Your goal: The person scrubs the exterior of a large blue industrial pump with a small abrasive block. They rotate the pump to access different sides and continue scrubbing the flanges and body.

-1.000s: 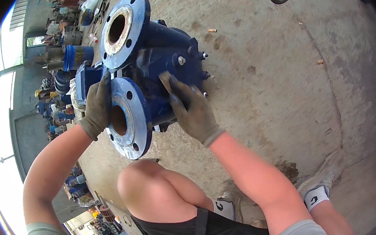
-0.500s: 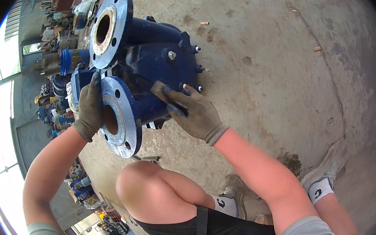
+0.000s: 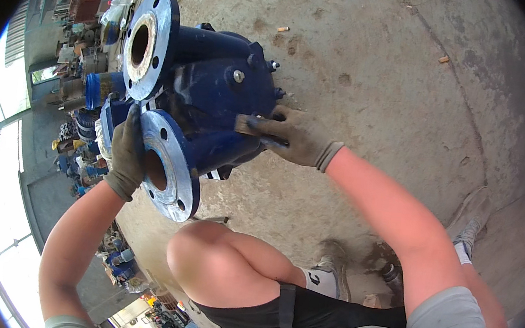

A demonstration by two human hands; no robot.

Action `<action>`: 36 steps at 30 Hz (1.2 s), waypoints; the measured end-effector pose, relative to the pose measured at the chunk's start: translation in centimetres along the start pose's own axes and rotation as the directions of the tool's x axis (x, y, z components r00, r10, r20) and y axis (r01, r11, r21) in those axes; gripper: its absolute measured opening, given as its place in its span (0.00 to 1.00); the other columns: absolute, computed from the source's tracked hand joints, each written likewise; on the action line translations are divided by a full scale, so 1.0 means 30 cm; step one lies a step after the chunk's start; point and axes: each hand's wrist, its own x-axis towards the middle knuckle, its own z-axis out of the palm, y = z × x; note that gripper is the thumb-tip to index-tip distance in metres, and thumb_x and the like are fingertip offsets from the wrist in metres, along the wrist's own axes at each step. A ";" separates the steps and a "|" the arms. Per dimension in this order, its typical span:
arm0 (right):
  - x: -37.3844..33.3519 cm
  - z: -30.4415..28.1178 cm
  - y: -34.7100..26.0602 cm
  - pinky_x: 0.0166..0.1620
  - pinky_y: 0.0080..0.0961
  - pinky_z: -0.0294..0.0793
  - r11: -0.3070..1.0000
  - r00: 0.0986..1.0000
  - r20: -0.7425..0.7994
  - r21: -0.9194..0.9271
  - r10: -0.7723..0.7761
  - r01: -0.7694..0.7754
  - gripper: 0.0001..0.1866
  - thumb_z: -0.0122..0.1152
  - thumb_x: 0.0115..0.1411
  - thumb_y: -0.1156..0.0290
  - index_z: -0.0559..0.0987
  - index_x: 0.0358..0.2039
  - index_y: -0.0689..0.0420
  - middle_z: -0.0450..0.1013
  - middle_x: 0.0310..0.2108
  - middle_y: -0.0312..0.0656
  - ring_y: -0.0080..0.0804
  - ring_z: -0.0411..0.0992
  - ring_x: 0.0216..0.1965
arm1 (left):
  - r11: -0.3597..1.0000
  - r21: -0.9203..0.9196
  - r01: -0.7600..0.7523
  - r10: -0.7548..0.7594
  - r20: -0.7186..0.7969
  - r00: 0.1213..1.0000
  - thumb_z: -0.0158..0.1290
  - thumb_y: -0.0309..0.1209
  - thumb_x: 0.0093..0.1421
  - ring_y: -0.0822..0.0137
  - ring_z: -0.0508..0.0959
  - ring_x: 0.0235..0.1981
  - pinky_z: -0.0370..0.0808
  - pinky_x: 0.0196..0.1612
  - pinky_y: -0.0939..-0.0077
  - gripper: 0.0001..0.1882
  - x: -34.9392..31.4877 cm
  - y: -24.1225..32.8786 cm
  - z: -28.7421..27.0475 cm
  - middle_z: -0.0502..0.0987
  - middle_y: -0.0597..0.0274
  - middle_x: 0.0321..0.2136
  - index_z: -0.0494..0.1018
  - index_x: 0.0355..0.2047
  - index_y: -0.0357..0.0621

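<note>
A large blue cast pump-like body (image 3: 225, 92) stands on the floor ahead of me, with two round bolt-hole flanges facing left. My left hand (image 3: 126, 152), in a dark work glove, grips the edge of the nearer flange (image 3: 184, 184). The farther flange (image 3: 165, 43) has a pale ring round its bore. In my gloved right hand (image 3: 298, 137) is a small brown pad (image 3: 245, 124), pinched by the fingers and held against the blue casing. What the pad is made of I cannot tell. Small bolt-like fittings (image 3: 273, 66) stick out of the casing's right side.
Bare concrete floor (image 3: 376, 131) lies right of the casing, with small stubs (image 3: 443, 59) on it. Crowded machine parts (image 3: 89, 40) line the left side. My bent knee (image 3: 201, 251) is close below the casing. A dark cylindrical object (image 3: 392, 274) lies near my foot.
My right hand has moved right along the casing with the brown pad, toward the fittings. My left hand stays on the nearer flange. The view has shifted slightly.
</note>
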 end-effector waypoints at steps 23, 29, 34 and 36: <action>0.219 0.037 -0.013 0.60 0.32 0.79 0.362 0.751 0.135 0.812 0.646 -0.458 0.25 0.59 0.79 0.64 0.78 0.71 0.59 0.81 0.58 0.44 0.30 0.77 0.56 | 0.759 0.485 -0.434 0.462 0.067 0.884 0.52 0.17 0.70 0.47 0.81 0.38 0.80 0.44 0.56 0.37 -0.004 -0.118 -0.030 0.81 0.44 0.39 0.60 0.79 0.44; 0.175 0.058 -0.064 0.66 0.38 0.77 0.517 0.790 0.040 0.736 0.612 -0.437 0.28 0.60 0.76 0.54 0.78 0.73 0.47 0.82 0.62 0.49 0.43 0.80 0.60 | 0.750 0.520 -0.408 0.440 0.067 0.895 0.50 0.16 0.71 0.49 0.80 0.35 0.78 0.41 0.56 0.37 0.000 -0.055 -0.022 0.79 0.47 0.36 0.60 0.79 0.45; 0.244 0.020 -0.005 0.65 0.37 0.77 0.575 0.794 0.090 0.642 0.601 -0.508 0.29 0.59 0.77 0.53 0.76 0.75 0.47 0.81 0.64 0.48 0.39 0.81 0.59 | 0.797 0.456 -0.396 0.399 0.096 0.912 0.49 0.17 0.72 0.46 0.81 0.38 0.78 0.43 0.55 0.34 -0.002 -0.074 -0.032 0.79 0.44 0.39 0.62 0.78 0.42; 0.221 0.032 0.036 0.66 0.34 0.76 0.514 0.783 0.157 0.674 0.602 -0.530 0.30 0.59 0.78 0.54 0.75 0.76 0.49 0.79 0.66 0.44 0.35 0.79 0.60 | 0.732 0.540 -0.415 0.452 0.070 0.889 0.50 0.17 0.72 0.45 0.81 0.41 0.79 0.46 0.54 0.34 -0.011 -0.087 -0.031 0.80 0.43 0.42 0.62 0.78 0.41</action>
